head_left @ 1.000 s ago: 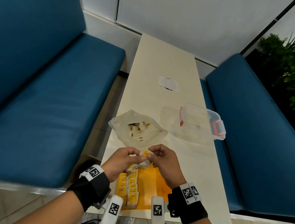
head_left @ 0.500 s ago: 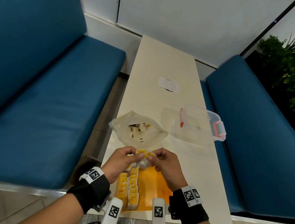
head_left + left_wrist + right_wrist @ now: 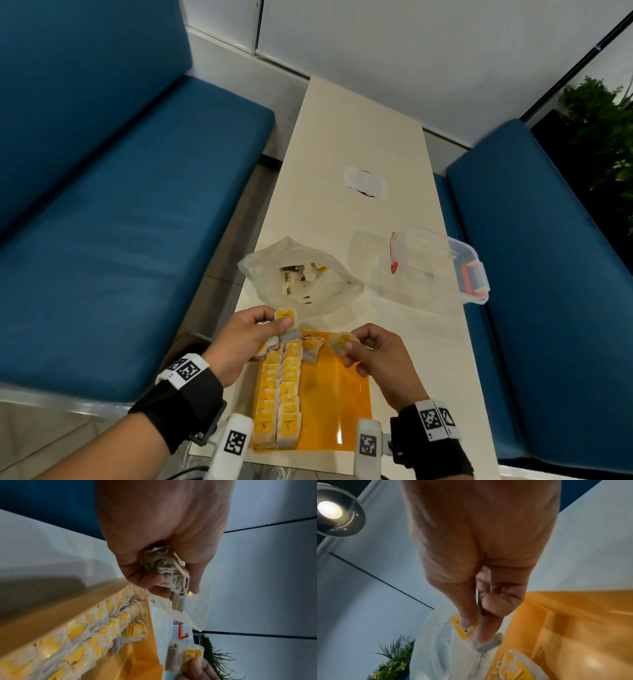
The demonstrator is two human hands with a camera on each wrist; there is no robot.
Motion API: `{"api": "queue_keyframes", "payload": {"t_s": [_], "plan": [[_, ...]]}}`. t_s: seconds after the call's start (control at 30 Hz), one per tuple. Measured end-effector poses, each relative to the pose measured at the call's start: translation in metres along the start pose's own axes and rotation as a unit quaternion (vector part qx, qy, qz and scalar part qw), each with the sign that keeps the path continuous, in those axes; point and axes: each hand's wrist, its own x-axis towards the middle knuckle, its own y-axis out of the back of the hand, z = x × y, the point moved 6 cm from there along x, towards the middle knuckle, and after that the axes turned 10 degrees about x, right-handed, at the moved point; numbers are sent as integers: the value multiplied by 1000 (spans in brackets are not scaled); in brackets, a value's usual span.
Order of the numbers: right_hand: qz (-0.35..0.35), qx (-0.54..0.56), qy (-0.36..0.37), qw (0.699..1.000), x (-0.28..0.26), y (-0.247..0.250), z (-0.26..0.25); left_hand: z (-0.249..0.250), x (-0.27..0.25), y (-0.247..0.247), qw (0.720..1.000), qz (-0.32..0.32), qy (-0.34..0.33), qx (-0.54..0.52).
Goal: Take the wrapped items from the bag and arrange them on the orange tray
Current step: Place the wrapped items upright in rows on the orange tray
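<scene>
Above the orange tray (image 3: 335,394), your left hand (image 3: 239,342) clutches bunched tea bags (image 3: 286,317) at 10 o'clock; your right hand (image 3: 380,356) pinches one tea bag (image 3: 340,342) at 2 o'clock.

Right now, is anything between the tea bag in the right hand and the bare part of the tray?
Nothing visible. The right hand pinches its tea bag above the tray; the bare orange lies just below. The rows fill only the left side, and one loose bag lies near the far edge.
</scene>
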Motion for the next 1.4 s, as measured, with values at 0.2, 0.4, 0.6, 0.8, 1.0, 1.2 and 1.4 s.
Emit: {"api": "queue_keyframes", "payload": {"t_s": [0.2, 0.4, 0.6, 0.8, 1.0, 1.2, 1.4], "plan": [[-12, -37, -24, 999, 10, -8, 22, -2, -2, -2, 1000, -4, 7, -2], [-18, -49, -47, 998, 10, -12, 22, -3, -2, 2, 1000, -1, 11, 3], [-14, -76, -48, 996, 15, -16, 31, -1, -1, 1, 1000, 2, 8, 12], [-31, -121, -79, 989, 27, -23, 58, 3, -2, -1, 1000, 2, 6, 8], [-19, -123, -105, 987, 36, -33, 68, 4, -3, -2, 1000, 3, 5, 13], [26, -83, -100, 991, 42, -42, 75, 3, -2, -2, 999, 6, 0, 41], [73, -55, -101, 991, 43, -44, 83, 3, 0, -3, 998, 1, -6, 64]]}}
